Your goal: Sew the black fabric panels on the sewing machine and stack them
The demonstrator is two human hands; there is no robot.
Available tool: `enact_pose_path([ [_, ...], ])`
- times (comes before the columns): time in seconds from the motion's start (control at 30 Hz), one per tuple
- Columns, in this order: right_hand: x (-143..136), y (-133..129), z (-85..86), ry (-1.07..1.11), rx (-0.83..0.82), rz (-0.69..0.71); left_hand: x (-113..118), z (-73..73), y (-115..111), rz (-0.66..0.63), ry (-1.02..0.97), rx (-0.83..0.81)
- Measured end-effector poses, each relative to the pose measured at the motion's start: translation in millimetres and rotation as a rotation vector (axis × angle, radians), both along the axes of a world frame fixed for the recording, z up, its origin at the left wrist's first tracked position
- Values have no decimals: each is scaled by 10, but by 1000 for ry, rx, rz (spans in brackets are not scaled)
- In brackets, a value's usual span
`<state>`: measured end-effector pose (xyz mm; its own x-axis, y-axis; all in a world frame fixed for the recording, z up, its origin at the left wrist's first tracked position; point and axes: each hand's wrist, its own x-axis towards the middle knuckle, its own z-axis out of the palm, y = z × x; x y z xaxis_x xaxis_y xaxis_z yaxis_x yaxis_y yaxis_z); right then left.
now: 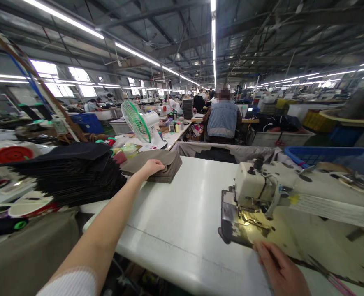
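Note:
My left hand (153, 167) reaches to the far left of the white table (184, 213), its fingers closed on the edge of the top piece in a stack of brown fabric (171, 170). My right hand (279, 265) rests low at the right, beside the front edge of the sewing machine (256, 187). Its thumb and fingertips are pressed together, and whatever may be between them is too small to make out. The machine's lamp lights the needle area. Scissors (331, 277) with pink handles lie right of my right hand.
A tall stack of black fabric (77, 174) stands left of the brown one. Beyond are a green-rimmed fan (140, 123), a cloth-lined bin (249, 152) with dark pieces, and a blue basket (323, 153). A person in a denim vest (221, 119) sits farther back.

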<state>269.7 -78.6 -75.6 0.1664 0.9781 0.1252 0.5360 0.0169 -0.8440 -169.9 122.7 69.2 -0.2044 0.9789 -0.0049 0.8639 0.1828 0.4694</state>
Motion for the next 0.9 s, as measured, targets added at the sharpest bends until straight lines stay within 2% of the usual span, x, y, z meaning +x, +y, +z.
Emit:
enact_pose_path([
  [0.1,52,24,-6,-32,3,41,-142,27,21,13,-102,1],
  [0.2,40,13,36,-46,22,41,-179,34,18,-10,-125,-1],
  [0.4,20,8,49,-53,24,31,0,7,10,-126,-15,-10],
  [0.57,23,0,34,-48,17,17,68,-2,56,-99,2,-29],
  [0.73,25,-6,31,-49,17,28,-99,12,28,-21,-118,-21],
  [0.9,3,-3,53,-48,42,13,-249,42,-12,-17,-259,-23],
])
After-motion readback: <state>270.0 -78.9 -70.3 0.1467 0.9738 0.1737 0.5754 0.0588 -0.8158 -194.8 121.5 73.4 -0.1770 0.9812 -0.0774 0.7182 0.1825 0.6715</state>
